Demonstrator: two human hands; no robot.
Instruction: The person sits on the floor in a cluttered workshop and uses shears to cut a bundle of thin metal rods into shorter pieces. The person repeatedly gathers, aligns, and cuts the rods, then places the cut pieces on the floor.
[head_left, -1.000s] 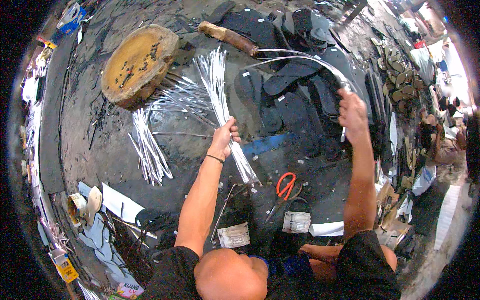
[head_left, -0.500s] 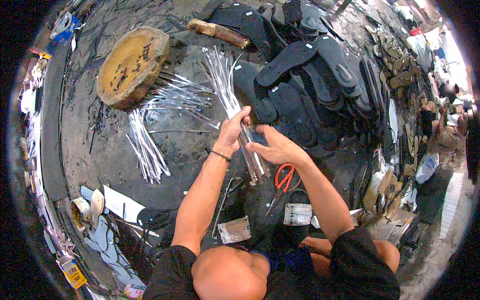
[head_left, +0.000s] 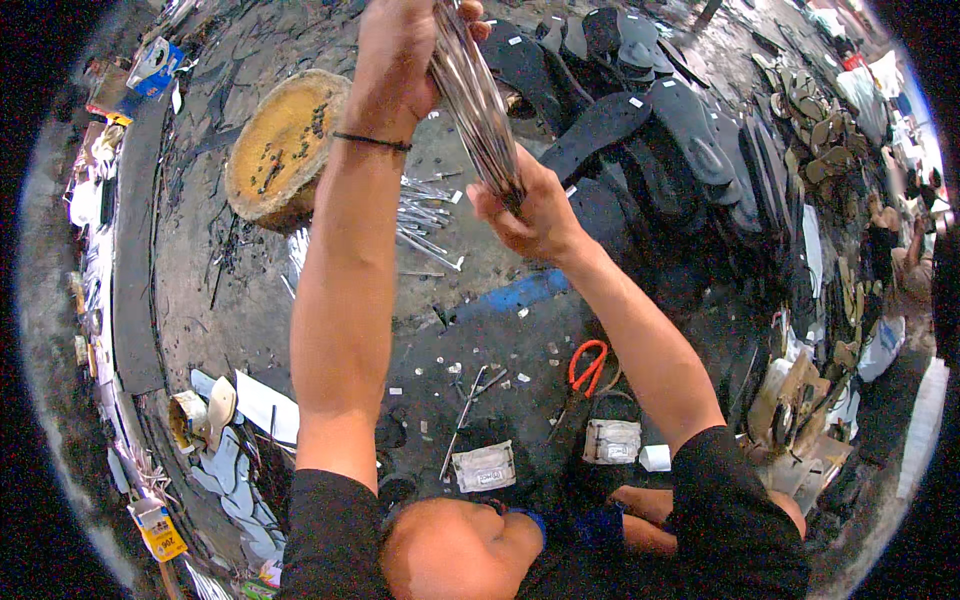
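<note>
A bundle of thin, shiny silver strips (head_left: 475, 95) is held up slantwise in front of me. My left hand (head_left: 405, 70), partly cut off by the top edge, is closed round its upper part. Round the lower end of the bundle, my right hand (head_left: 537, 212) closes with thumb and fingers. Below the left hand, loose silver strips (head_left: 425, 213) lie on the ground, some hidden behind my left forearm. Beside them stands a thick round wooden block (head_left: 285, 108) with small dark bits on top.
Dark sandal soles (head_left: 690, 135) are heaped at the upper right. Red-handled scissors (head_left: 588, 368), a thin metal tool (head_left: 462, 425) and two pale pads (head_left: 485, 467) lie near me. A blue strip-like piece (head_left: 520, 292) lies ahead. Another person (head_left: 910, 255) shows at the far right.
Both hands have moved up and away from me with the bundle. My right hand, open beside the strips before, now closes on their lower end. The blue piece has come into sight.
</note>
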